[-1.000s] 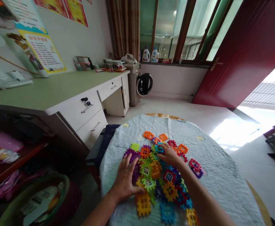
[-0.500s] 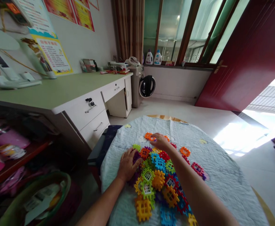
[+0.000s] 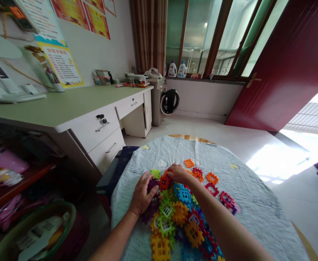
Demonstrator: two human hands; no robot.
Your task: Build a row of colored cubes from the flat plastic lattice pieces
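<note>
A heap of colourful plastic interlocking blocks with notched edges and window grids lies on the cloth. At its left side, my left hand (image 3: 142, 194) has its thumb and fingers apart, touching purple blocks (image 3: 153, 185). My right hand (image 3: 178, 174) is at the heap's far edge, fingers curled down over an orange block (image 3: 167, 173) that they partly hide. Below my hands are green blocks (image 3: 166, 209), a blue block (image 3: 184, 194) and yellow-orange blocks (image 3: 180, 214). My right forearm covers some of the heap.
A pale blue cloth (image 3: 257, 210) covers the round table. Loose orange (image 3: 212, 178) and red (image 3: 227, 198) blocks lie right of the heap. A dark stool (image 3: 115, 174) stands at the table's left, beside a green-topped desk (image 3: 74, 105). A basket (image 3: 66, 221) is at lower left.
My right hand has come back toward the heap from the far side, drawing an orange block along. Another orange block now shows where the hand was. My left hand stays beside the heap.
</note>
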